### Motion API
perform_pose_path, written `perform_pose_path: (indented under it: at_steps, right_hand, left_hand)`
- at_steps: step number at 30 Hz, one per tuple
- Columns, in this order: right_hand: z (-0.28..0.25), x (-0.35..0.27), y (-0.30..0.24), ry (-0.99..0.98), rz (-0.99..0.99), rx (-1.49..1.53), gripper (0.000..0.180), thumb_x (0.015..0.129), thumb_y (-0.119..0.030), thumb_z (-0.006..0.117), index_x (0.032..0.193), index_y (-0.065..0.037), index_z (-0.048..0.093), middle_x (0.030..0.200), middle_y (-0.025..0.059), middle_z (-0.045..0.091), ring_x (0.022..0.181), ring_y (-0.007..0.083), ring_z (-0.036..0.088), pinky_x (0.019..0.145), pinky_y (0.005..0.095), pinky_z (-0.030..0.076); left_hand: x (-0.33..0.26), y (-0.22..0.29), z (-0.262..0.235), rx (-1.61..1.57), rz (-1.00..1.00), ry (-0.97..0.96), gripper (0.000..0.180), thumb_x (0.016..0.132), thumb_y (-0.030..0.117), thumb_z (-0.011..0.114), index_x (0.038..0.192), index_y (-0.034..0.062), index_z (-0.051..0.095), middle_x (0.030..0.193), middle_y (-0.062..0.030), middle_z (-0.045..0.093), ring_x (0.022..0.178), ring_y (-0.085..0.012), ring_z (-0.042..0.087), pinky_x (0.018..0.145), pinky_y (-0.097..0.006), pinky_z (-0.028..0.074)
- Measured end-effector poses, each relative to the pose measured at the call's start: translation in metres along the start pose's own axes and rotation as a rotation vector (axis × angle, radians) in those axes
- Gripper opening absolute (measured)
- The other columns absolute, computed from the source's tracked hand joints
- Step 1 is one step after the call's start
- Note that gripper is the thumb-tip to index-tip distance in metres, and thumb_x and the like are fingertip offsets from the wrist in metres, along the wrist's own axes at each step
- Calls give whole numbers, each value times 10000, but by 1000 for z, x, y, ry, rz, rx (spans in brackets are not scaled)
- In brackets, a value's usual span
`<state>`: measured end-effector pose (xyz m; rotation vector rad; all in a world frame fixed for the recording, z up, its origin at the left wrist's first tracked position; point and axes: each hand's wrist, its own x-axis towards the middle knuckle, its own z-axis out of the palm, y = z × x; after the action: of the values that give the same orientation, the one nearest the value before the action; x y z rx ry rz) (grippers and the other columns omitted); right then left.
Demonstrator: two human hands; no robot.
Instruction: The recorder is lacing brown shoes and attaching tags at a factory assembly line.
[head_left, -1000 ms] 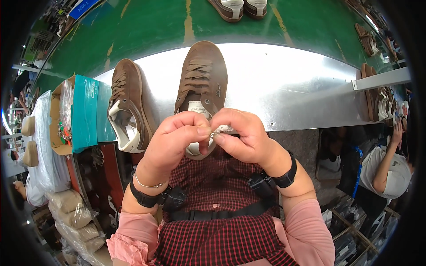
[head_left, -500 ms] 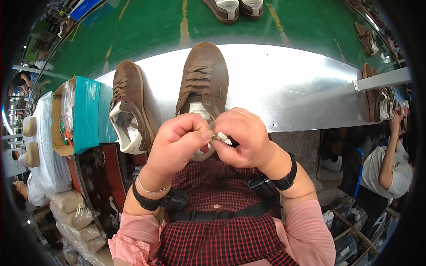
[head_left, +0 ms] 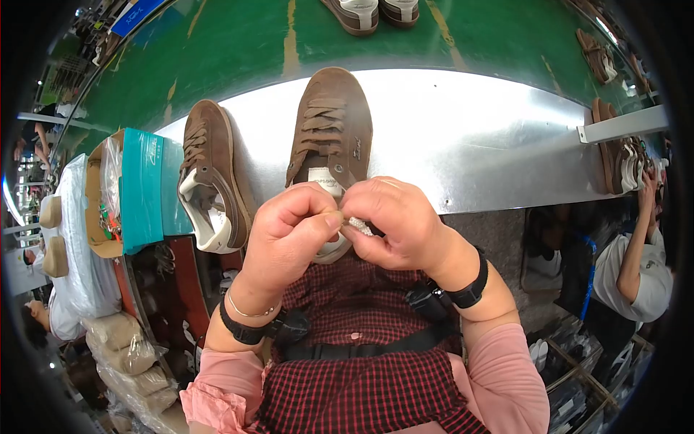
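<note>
Over the heel end of a brown lace-up sneaker (head_left: 350, 108), my two hands meet with their fingertips almost touching. My right hand (head_left: 401, 220) pinches a small white, knobbly piece (head_left: 360, 226), perhaps a bundle of cord; its kind is not clear. Thumb and forefinger of my left hand (head_left: 285, 231) are pressed together right beside it, and what they grip is hidden. The sneaker points away from me on the metal bench edge (head_left: 470, 137), its pale heel partly behind my hands. To its left stands a matching sneaker (head_left: 211, 163) with a cream lining.
At the left is an open teal box (head_left: 142, 192) with plastic-wrapped contents. Past the metal strip runs a green surface (head_left: 238, 43) carrying another pair of sneakers (head_left: 361, 14). More shoes (head_left: 614, 155) stand at the right by a metal bar (head_left: 625, 130). Another person (head_left: 636, 271) is at the far right.
Both hands stay together over the sneaker. The white piece sits slightly lower and shows less beyond my right fingers. The whole view has shifted a little.
</note>
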<state>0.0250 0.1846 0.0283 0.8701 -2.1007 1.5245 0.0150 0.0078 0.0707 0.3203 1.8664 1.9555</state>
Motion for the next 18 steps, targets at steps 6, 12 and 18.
perform_pose_path:
  at_steps: [6, 12, 18]
  right_hand:
    - [1, 3, -1, 29, -83, -108, 256, 643, 20, 644, 880, -23, 560, 810, 116, 607, 708, 294, 609, 638, 358, 510]
    - [-1, -3, 1, -20, 86, 70, 241, 665, 27, 630, 893, -14, 563, 836, 132, 616, 742, 318, 613, 650, 374, 514]
    - [-14, 0, 10, -37, 65, -8, 226, 709, 15, 624, 928, -15, 576, 835, 133, 614, 751, 315, 613, 650, 370, 507]
  left_hand:
    - [1, -1, -2, 42, -2, 29, 73, 800, -11, 566, 727, -7, 562, 766, -21, 538, 690, -89, 482, 623, -234, 399]
    - [3, -3, 0, 193, 85, 46, 79, 793, 13, 598, 730, -11, 557, 746, -39, 538, 678, -121, 490, 623, -255, 405]
    - [12, 7, -6, 380, 140, 56, 68, 802, 28, 628, 763, -13, 591, 742, -63, 575, 691, -146, 539, 630, -274, 430]
